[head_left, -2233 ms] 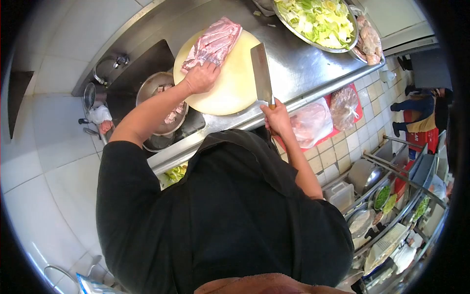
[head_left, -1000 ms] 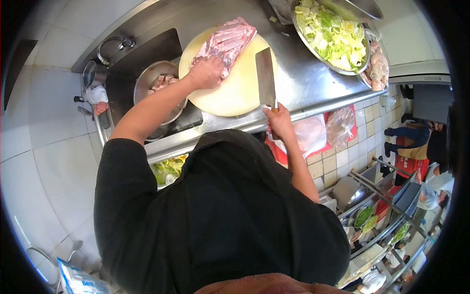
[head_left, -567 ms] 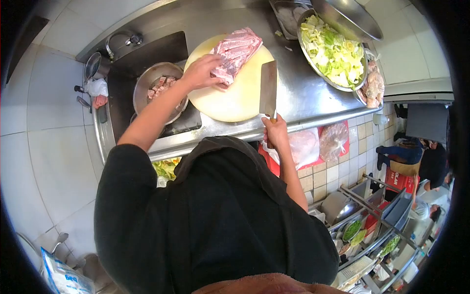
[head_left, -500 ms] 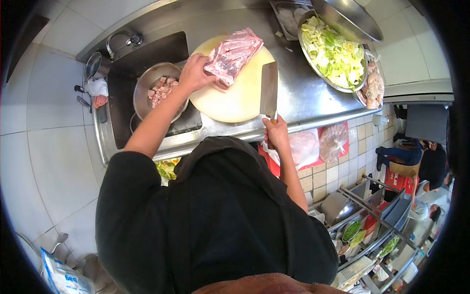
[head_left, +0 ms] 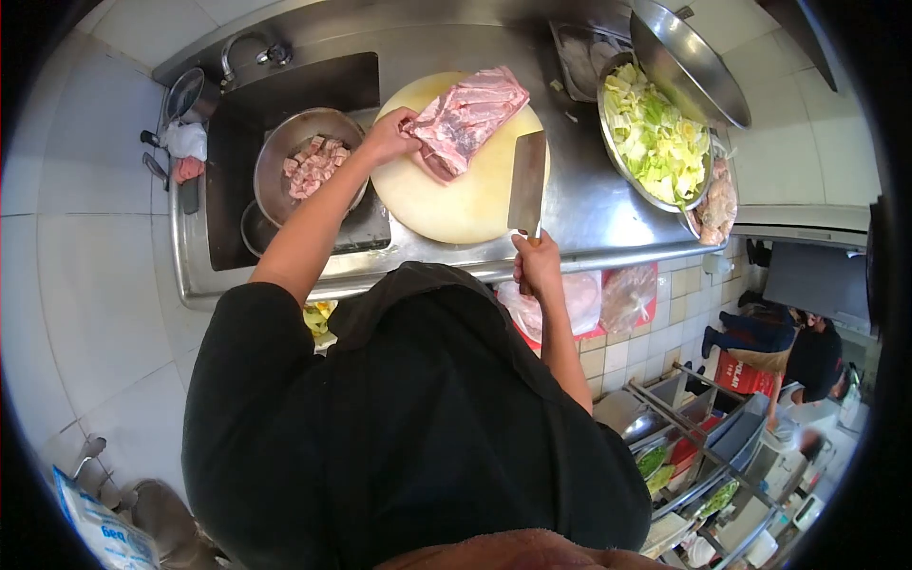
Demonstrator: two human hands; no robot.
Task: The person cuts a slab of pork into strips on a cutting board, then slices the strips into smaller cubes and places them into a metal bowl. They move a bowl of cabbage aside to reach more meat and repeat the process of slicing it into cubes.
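A slab of raw meat with pale fat and pink streaks lies across the round, yellowish cutting board. My left hand has its fingers closed on the slab's left edge. In my right hand is the handle of a cleaver. Its broad blade points away from me over the board's right edge, apart from the meat. Left of the board, a metal bowl in the sink holds meat cubes; my left forearm covers part of its rim.
A steel basin of chopped leafy greens stands at the counter's right, a tilted metal bowl behind it. Raw meat pieces lie beside it. Bagged meat sits below the counter edge. A faucet rises behind the sink. People are at far right.
My left hand has shifted a little on the slab, its fingers now at the left edge. The cleaver stays over the board's right side. The camera view has turned slightly.
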